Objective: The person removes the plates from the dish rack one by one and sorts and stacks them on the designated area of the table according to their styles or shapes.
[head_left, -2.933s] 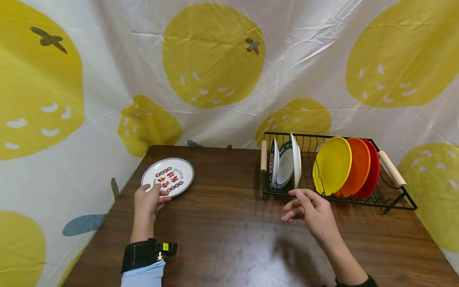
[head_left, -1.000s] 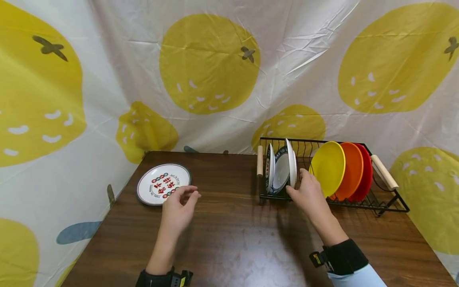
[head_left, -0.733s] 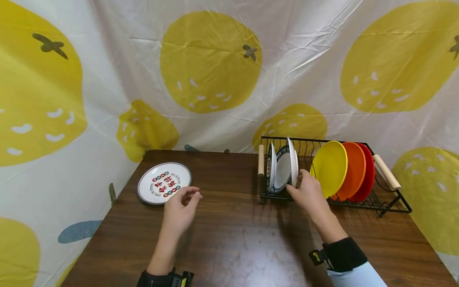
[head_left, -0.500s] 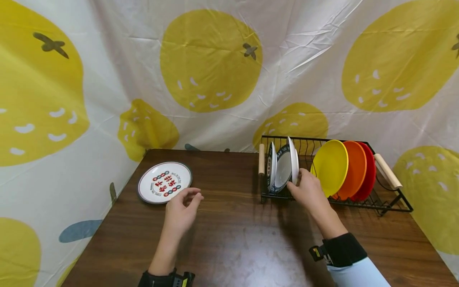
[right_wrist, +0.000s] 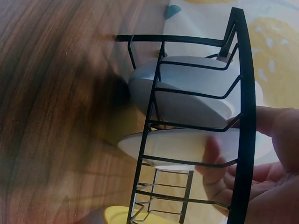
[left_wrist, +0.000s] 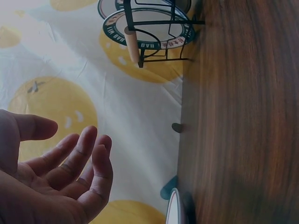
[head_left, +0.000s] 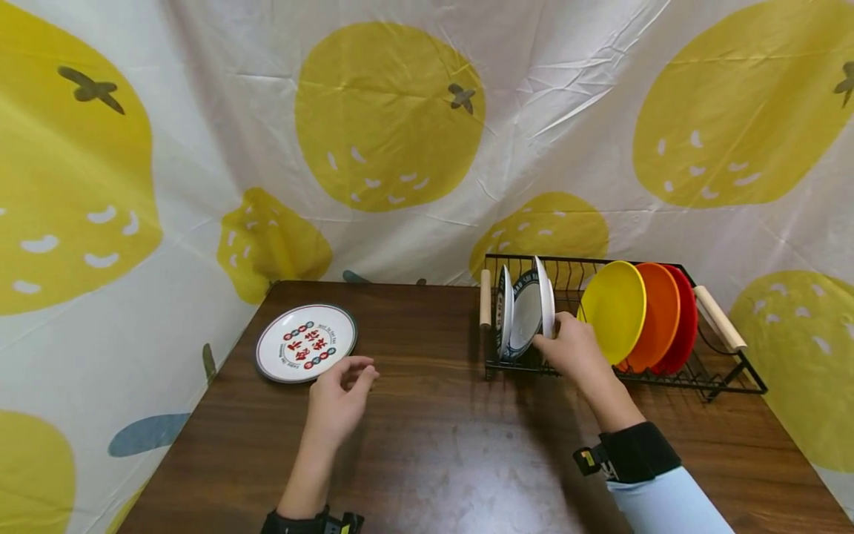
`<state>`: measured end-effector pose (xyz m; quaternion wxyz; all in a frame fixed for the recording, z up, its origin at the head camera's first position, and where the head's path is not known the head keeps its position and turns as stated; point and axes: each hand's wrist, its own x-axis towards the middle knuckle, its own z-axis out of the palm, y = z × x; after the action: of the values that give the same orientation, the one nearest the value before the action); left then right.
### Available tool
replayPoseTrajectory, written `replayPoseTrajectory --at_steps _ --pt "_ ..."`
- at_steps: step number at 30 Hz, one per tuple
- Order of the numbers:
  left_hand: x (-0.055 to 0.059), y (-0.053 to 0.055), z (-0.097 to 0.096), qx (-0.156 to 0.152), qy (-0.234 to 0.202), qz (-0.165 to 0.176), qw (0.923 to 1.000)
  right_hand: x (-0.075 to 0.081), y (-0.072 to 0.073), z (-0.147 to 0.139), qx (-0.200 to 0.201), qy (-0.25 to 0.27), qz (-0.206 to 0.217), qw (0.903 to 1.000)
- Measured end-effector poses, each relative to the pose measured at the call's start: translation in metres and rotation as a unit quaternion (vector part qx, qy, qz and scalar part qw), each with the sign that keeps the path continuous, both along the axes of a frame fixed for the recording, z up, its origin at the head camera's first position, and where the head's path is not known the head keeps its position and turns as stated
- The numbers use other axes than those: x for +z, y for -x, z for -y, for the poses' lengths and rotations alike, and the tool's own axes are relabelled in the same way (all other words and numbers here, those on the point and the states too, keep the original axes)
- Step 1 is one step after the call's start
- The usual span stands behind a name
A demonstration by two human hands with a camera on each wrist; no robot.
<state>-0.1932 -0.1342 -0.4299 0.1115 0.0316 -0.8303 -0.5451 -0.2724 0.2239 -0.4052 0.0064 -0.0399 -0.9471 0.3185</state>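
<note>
My right hand point(head_left: 579, 352) is at the front of the black wire dish rack point(head_left: 674, 380). It pinches a white plate with a dark lettered band point(head_left: 547, 300), which stands on edge in the rack. In the right wrist view, thumb and fingers point(right_wrist: 215, 175) lie on either side of this plate point(right_wrist: 180, 145), behind the rack's bars. Another white plate point(head_left: 505, 311) stands to its left. On the table's left side a white plate with red characters point(head_left: 340, 334) lies flat. Just right of its near rim hovers my left hand point(head_left: 336, 400), fingers loosely bent and holding nothing.
Yellow point(head_left: 614, 311), orange point(head_left: 657, 315) and red point(head_left: 687, 319) plates stand in the rack's right half. Wooden handles point(head_left: 720, 319) sit at both rack ends. A lemon-print cloth point(head_left: 414, 245) hangs behind the brown table point(head_left: 427, 445).
My left hand has let go of the red-character plate and moved right and nearer. My right hand has gone from in front of the rack to a pinch on the lettered plate.
</note>
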Motion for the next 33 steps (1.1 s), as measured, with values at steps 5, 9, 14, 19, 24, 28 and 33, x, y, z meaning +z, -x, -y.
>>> replayPoseTrajectory --at_steps 5,9,14,19,24,28,33 --pt "-0.003 -0.001 0.001 0.006 0.006 0.01 0.9999 -0.001 -0.001 -0.002 -0.032 -0.003 -0.038 0.9988" --pt "-0.006 -0.002 0.001 0.006 0.011 0.015 0.9998 0.001 -0.001 -0.004 -0.052 -0.003 -0.052 0.9973" --pt "-0.007 -0.002 0.002 0.007 0.012 0.014 0.9998 0.006 0.0 -0.007 -0.05 0.008 -0.051 0.9974" --pt "-0.008 -0.002 0.003 0.007 0.008 0.015 0.9998 0.011 0.001 -0.011 -0.041 -0.016 -0.071 0.9965" --pt "-0.009 -0.002 0.003 0.009 0.004 0.018 0.9998 0.013 0.003 -0.016 -0.034 -0.05 -0.113 0.9918" --pt "-0.008 -0.004 0.004 0.009 0.006 0.013 0.9999 0.016 0.002 -0.02 -0.033 -0.057 -0.136 0.9886" --pt "-0.007 -0.004 0.005 0.012 0.006 0.009 0.9999 0.025 0.0 -0.023 -0.034 -0.05 -0.145 0.9876"
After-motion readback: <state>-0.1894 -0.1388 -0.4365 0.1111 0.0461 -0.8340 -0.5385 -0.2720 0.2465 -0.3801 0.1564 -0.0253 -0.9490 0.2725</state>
